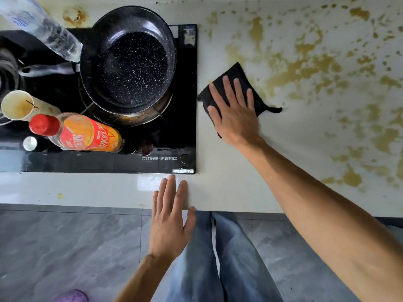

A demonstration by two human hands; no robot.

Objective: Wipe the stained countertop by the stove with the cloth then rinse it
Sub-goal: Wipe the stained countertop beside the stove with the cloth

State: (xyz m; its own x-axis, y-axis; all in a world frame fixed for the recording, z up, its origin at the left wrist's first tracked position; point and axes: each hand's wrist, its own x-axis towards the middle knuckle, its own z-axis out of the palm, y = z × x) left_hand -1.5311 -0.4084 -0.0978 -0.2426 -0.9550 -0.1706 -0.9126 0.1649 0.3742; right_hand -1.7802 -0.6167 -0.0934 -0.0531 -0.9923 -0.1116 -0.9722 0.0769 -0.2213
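While the right hand (234, 112) lies flat with fingers straight and slightly spread, it presses the black cloth (234, 83) onto the pale countertop (229, 171); palm and fingers cover most of the cloth. Cloth corners show beyond the fingertips, to the hand's thumb side, and on its little-finger side, where a short dark tail of fabric sticks out. On the thumb side, the cloth's corner lies just beside the right edge of the black stove (187, 127), apart from it by a thin strip of counter. Beyond the fingertips and out past the little-finger side, the counter is open surface, covered with yellow-brown stains (309, 68) in blotches and specks; the patch directly under and behind the wrist looks mostly unstained. Left hand (170, 216) is open, fingers straight and close together, fingertips resting on the counter's front edge, just short of the stove's front corner; its palm hangs off the edge over the grey floor (65, 247). Past the left hand's fingertips and toward its little-finger side, the stove carries a speckled black pan (130, 62), a red-capped orange bottle (85, 134), a paper cup (19, 105) and a clear plastic bottle (48, 29). Blue jeans (218, 258) show below both wrists.
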